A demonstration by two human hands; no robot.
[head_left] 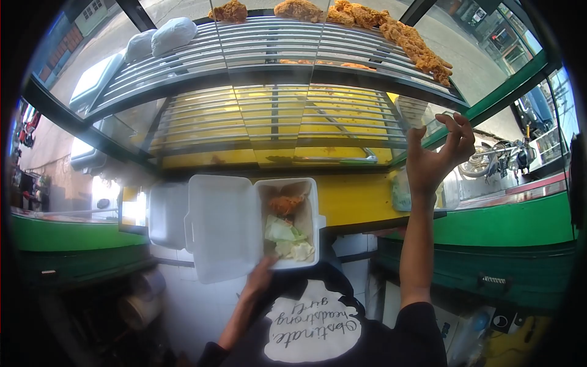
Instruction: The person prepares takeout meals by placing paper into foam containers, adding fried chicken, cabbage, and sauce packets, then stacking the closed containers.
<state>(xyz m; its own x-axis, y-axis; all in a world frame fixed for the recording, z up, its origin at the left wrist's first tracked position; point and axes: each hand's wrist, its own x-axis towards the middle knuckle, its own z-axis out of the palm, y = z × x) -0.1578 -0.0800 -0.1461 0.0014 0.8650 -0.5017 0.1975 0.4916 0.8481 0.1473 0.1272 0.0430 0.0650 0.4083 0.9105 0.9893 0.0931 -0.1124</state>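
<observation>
Glass display case filling most of the view, walled in on all sides, probably to keep street dust off the food while leaving it on show. Inside, tiered slatted racks, sloped so that pieces face the front; fried chicken spread along the top tier, two white wrapped bundles at its left end. Lower rack bare but for long metal tongs lying within easy reach. Below, a yellow tabletop. Held up level in front of it, an open foam clamshell box, lid swung out flat to the left so the tray stays free for filling; in the tray, a fried piece at the back, pale cabbage toward the near edge. Left hand grasping the box from beneath at its near edge. Right hand raised to the case's right side, fingers spread and released, holding nothing visible.
</observation>
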